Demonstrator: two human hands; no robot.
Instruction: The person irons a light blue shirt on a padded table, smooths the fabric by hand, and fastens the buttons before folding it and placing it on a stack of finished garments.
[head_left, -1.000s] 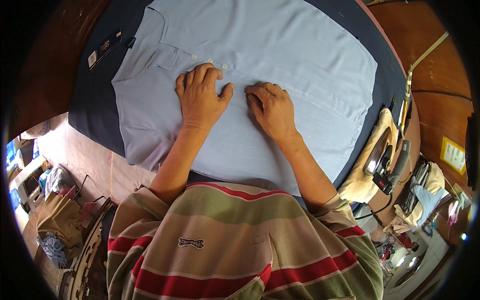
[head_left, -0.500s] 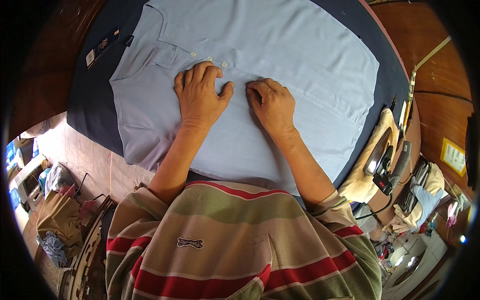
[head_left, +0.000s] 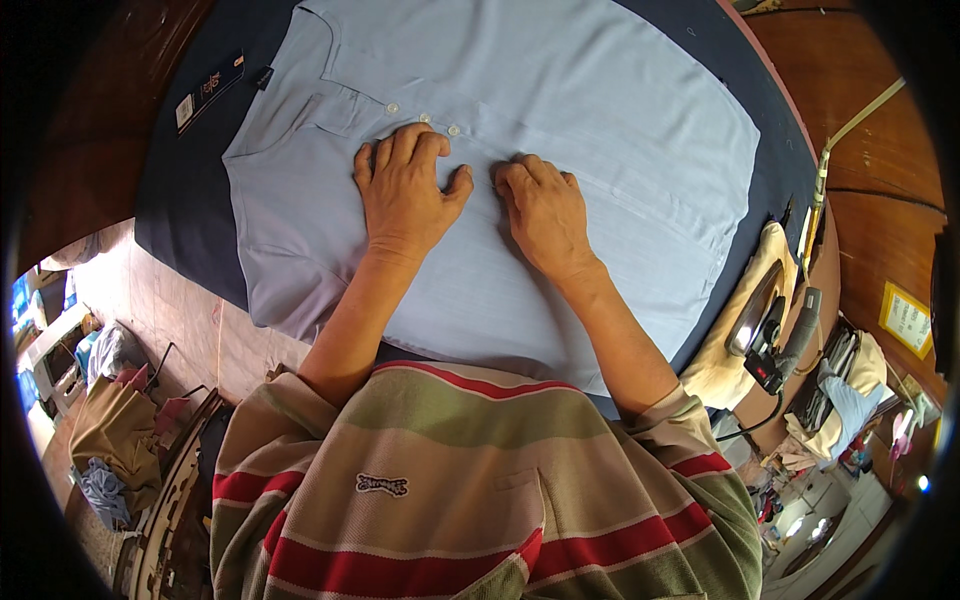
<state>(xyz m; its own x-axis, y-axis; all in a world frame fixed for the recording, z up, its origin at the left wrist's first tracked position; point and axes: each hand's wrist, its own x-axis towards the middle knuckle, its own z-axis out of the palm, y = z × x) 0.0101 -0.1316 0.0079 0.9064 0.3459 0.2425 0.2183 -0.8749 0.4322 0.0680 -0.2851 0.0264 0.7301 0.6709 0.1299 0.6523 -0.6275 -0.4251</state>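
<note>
A light blue shirt lies spread over a dark cloth, its neckline at the upper left. Several pale buttons run along its front placket. My left hand rests on the shirt just below these buttons, fingers bent but apart and the thumb held out. To its right, my right hand has its thumb and curled fingers drawn together at the front of the shirt, seemingly pinching the fabric. The fingertips are partly hidden. Beside the collar, a dark hang tag lies on the cloth.
At the right edge of the dark cloth, an iron with a cord sits on a cream pad. Folded clothes are stacked beyond it. Crumpled brown cloth lies at the lower left.
My right hand has turned slightly, its fingers bending further down onto the fabric. My left hand stays in nearly the same place on the shirt.
</note>
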